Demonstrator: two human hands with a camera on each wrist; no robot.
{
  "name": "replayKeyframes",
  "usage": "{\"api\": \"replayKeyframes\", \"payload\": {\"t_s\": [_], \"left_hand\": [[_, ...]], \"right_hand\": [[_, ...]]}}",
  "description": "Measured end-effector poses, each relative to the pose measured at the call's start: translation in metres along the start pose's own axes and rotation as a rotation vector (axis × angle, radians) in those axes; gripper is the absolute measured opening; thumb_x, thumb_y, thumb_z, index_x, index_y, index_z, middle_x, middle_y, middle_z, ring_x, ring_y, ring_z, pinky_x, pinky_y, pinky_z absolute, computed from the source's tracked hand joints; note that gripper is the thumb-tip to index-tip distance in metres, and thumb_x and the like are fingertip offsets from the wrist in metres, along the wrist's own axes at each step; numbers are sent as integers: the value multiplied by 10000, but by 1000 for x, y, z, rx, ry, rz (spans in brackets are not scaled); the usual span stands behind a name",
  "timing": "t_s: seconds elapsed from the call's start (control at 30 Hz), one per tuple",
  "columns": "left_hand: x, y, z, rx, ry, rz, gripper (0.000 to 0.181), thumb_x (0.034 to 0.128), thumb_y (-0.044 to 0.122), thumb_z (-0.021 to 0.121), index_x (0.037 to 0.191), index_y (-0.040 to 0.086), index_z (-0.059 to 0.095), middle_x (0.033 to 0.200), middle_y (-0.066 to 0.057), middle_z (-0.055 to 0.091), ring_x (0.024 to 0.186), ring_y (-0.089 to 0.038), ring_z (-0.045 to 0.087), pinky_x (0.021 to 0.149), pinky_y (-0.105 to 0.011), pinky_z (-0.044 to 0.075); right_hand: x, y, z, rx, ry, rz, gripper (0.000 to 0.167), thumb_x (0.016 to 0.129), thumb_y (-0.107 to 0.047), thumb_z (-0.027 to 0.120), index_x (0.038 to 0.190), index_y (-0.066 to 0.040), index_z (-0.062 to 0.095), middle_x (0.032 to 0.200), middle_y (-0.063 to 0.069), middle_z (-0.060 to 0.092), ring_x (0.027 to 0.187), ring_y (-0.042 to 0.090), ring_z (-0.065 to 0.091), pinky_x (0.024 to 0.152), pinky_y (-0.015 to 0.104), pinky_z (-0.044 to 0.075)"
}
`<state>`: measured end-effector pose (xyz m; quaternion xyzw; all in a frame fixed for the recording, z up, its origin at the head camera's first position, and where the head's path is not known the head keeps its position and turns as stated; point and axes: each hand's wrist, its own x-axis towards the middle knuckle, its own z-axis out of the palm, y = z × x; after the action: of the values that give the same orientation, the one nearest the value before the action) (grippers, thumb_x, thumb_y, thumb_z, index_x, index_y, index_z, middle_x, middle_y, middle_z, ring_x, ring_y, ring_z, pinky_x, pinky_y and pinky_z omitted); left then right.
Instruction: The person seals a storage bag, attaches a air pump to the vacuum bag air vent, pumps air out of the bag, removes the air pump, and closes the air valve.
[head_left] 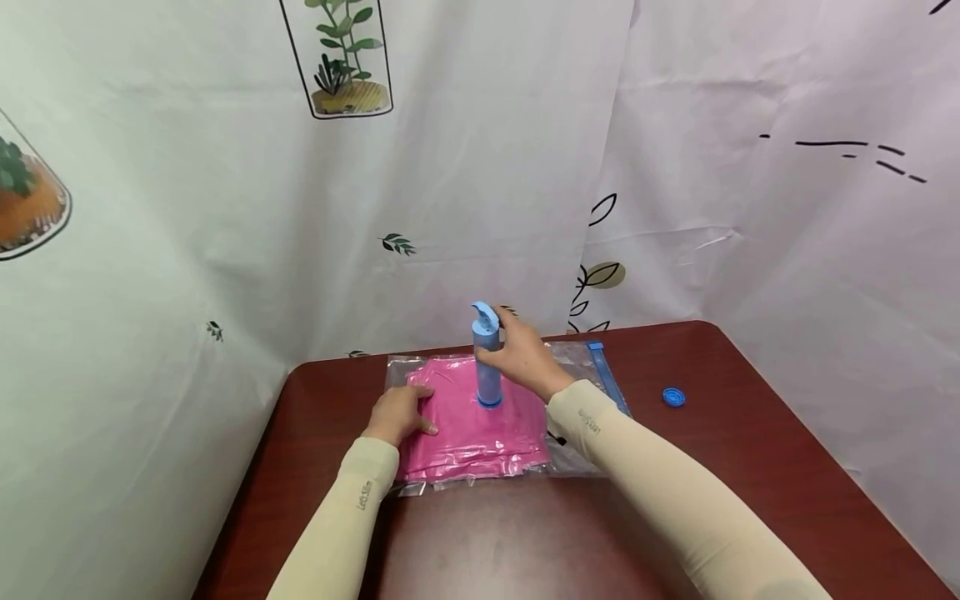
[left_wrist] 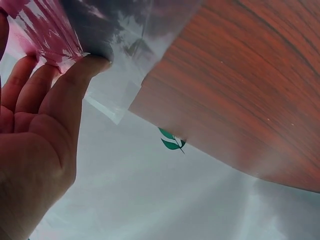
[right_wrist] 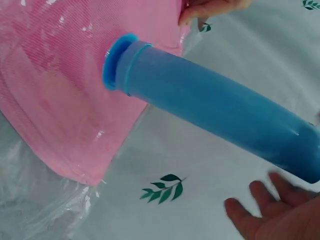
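A clear vacuum storage bag (head_left: pixel 581 358) with folded pink cloth (head_left: pixel 465 433) inside lies on the table. On it stands a blue hand pump (head_left: pixel 489 379), its round base at the bag's top face and its curved top piece tilted. My right hand (head_left: pixel 522 360) holds the pump's upper part, thumb at the cylinder's front; in the right wrist view several fingers (right_wrist: pixel 257 192) hang apart from the cylinder, and the pump's top end is cut off. My left hand (head_left: pixel 397 414) rests on the bag's left edge, thumb (left_wrist: pixel 100 62) and fingers stretched over the plastic.
A round blue cap (head_left: pixel 673 397) lies on the dark red wooden table (head_left: pixel 750 467), right of the bag. The bag's blue zip strip (head_left: pixel 609 375) runs along its right edge. A white printed curtain (head_left: pixel 480 167) hangs close behind the table.
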<state>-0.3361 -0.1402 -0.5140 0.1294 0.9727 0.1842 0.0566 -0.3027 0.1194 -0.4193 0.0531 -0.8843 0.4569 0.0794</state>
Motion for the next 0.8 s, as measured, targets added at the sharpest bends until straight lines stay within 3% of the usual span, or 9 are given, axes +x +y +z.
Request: {"api": "replayKeyframes", "payload": {"t_s": [0.07, 0.17, 0.33, 0.47, 0.63, 0.7, 0.8], "left_hand": [[-1, 0, 0, 8, -2, -1, 810, 802, 277, 1053, 1525, 117, 727, 1505, -248, 734, 1348, -473, 716, 1144, -636, 603], [-1, 0, -1, 6, -3, 0, 811, 803, 285, 1050, 1527, 117, 725, 1507, -250, 732, 1357, -477, 712, 1151, -634, 599], [-2, 1, -2, 9, -11, -19, 810, 804, 271, 1044, 1531, 114, 723, 1530, -243, 723, 1403, -483, 693, 1179, -636, 581], [-2, 1, -1, 2, -20, -21, 814, 818, 271, 1034, 1548, 118, 708, 1546, -239, 714, 1400, -479, 695, 1175, -638, 587], [-3, 2, -4, 0, -16, -21, 818, 817, 262, 1035, 1552, 117, 705, 1535, -244, 718, 1379, -473, 703, 1169, -637, 593], [-3, 2, -4, 8, -10, -20, 814, 814, 262, 1036, 1546, 117, 710, 1529, -244, 722, 1374, -471, 706, 1169, -634, 593], [-2, 1, -2, 6, -11, -20, 810, 819, 270, 1034, 1546, 119, 711, 1538, -244, 716, 1380, -470, 703, 1171, -631, 592]], "right_hand": [[1, 0, 1, 8, 6, 15, 998, 992, -386, 893, 1771, -86, 345, 1709, 209, 555, 1536, 428, 615, 1229, 610, 560], [4, -3, 2, 17, 67, 13, 1013, 947, -447, 943, 1717, -69, 403, 1635, 177, 575, 1469, 379, 630, 1201, 555, 582], [4, -6, 2, -30, 109, -22, 676, 978, -367, 925, 1469, -36, 600, 1355, 149, 689, 1214, 332, 687, 1027, 477, 638], [-1, -3, 2, -26, 69, -50, 544, 1041, -242, 838, 1476, -9, 609, 1414, 208, 732, 1312, 393, 734, 1095, 528, 647], [-3, -2, 3, 57, -12, -23, 888, 1040, -257, 821, 1758, -72, 332, 1679, 257, 565, 1519, 468, 619, 1213, 627, 568], [-1, -4, 3, 79, 0, 1, 1026, 1018, -331, 867, 1803, -117, 241, 1732, 238, 501, 1546, 452, 590, 1225, 626, 558], [3, -8, 2, 97, 60, 24, 1072, 975, -389, 925, 1788, -124, 280, 1705, 212, 515, 1512, 414, 611, 1201, 592, 581]]}}
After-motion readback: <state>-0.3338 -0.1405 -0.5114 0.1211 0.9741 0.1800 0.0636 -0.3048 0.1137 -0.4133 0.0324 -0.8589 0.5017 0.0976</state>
